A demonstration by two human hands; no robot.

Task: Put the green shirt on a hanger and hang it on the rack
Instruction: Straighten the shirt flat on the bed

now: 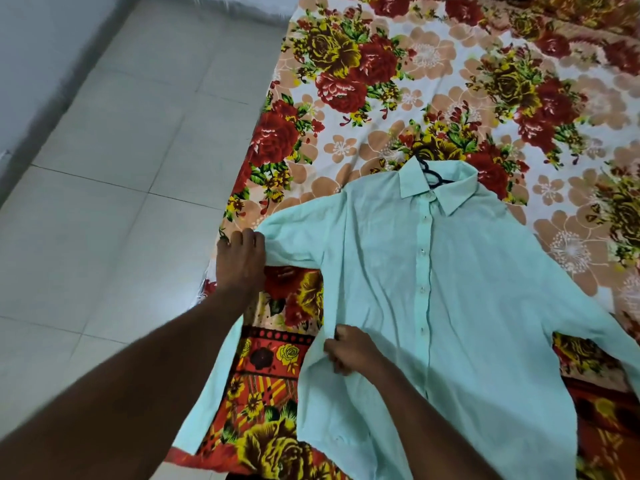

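The bed is holding everything. The shirt is lying flat on it, buttons up, close to the bed's left edge. A black hanger is peeking out at the collar. The rest is hiding inside, so you cannot tell if it is sitting in both shoulders. If it is crooked, the shirt could be sliding off one side when you are lifting it. Your left hand is reaching far out, fingers curling tight on the sleeve. Your right hand is sitting closer to you, fingers pinching the shirt's side.
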